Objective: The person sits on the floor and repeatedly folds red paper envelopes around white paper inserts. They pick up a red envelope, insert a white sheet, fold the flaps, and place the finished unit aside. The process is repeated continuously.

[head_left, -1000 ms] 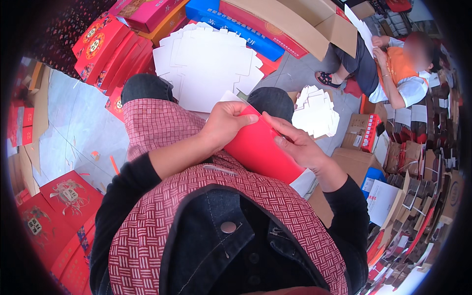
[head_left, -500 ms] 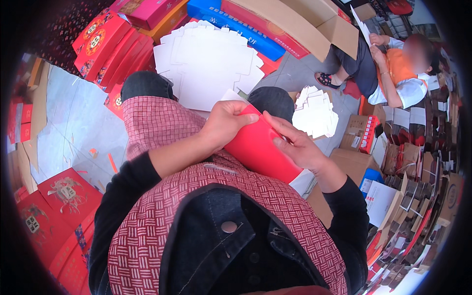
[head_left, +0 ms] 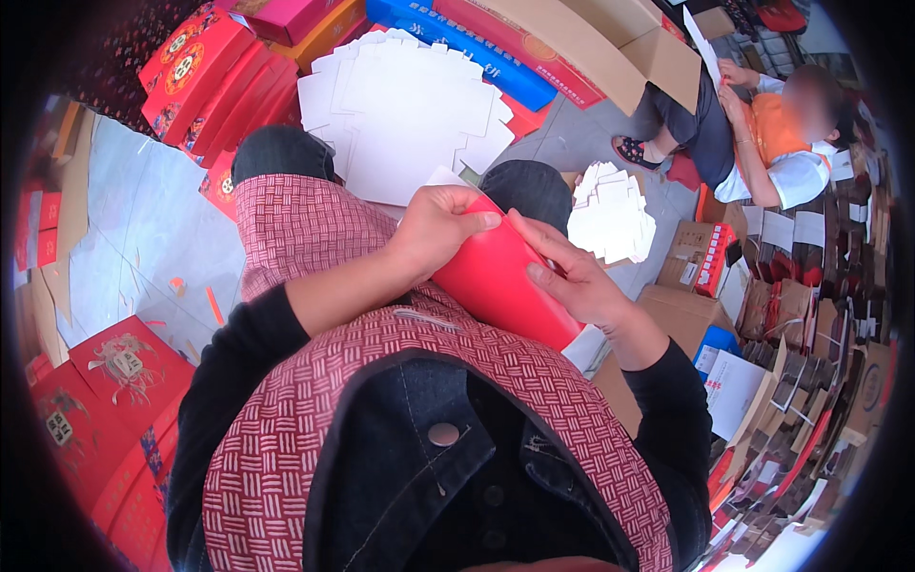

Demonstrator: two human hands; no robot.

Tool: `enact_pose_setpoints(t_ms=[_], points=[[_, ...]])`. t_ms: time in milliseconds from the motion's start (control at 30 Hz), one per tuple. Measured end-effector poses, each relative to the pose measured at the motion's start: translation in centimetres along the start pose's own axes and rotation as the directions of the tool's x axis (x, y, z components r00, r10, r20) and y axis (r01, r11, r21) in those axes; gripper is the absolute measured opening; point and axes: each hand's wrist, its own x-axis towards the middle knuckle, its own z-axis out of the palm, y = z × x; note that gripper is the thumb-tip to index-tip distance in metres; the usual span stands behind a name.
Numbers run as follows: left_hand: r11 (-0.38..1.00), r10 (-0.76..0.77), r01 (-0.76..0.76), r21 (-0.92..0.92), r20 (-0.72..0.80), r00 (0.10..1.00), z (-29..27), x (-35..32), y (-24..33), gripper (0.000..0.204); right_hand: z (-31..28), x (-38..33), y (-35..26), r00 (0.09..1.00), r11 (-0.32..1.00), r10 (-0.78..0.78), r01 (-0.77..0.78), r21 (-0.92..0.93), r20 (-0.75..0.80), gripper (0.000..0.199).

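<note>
A red glossy cardboard sheet (head_left: 505, 284) with white ends lies across my lap, bent into a curve. My left hand (head_left: 437, 232) pinches its far upper edge between thumb and fingers. On the sheet's right side my right hand (head_left: 579, 279) grips the edge, thumb on the red face and fingers behind it. Past my knees is a fanned stack of white die-cut cardboard blanks (head_left: 410, 119). A smaller pile of white blanks (head_left: 610, 214) sits beyond my right knee.
Red gift boxes (head_left: 205, 81) are stacked at the far left, more red boxes (head_left: 124, 367) at the near left. An open brown carton (head_left: 610, 43) stands at the back. A seated person (head_left: 772, 133) holds a white sheet at the far right. Bundled cardboard (head_left: 810, 381) lines the right side.
The view has shifted slightly. Both hands keep their hold on the red sheet, with barely any movement.
</note>
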Motion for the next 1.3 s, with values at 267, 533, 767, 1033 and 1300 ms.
enact_pose_setpoints(t_ms=[267, 533, 767, 1033, 1300], points=[[1.0, -0.007, 0.007, 0.003, -0.012, 1.0, 0.13, -0.03, 0.19, 0.007, 0.03, 0.01, 0.37, 1.0, 1.0, -0.009, 0.009, 0.0, 0.002, 0.055], [1.0, -0.001, 0.001, -0.008, -0.016, 1.0, 0.27, -0.12, 0.34, 0.007, 0.13, 0.17, 0.97, 1.0, 1.0, -0.02, 0.02, -0.022, -0.014, 0.052], [1.0, -0.011, 0.011, 0.003, -0.01, 1.0, 0.44, -0.24, 0.75, 0.007, -0.08, -0.03, 0.67, 0.999, 0.997, -0.037, 0.039, 0.064, -0.031, 0.051], [0.999, -0.014, 0.014, 0.049, -0.014, 1.0, 0.57, -0.32, 0.72, 0.006, -0.03, -0.42, 0.4, 1.0, 0.992, -0.014, 0.016, 0.123, -0.018, 0.051], [0.999, -0.01, 0.011, 0.036, -0.015, 1.0, 0.6, -0.55, 0.78, 0.007, 0.02, -0.28, 0.35, 0.999, 0.998, -0.032, 0.033, 0.057, -0.02, 0.048]])
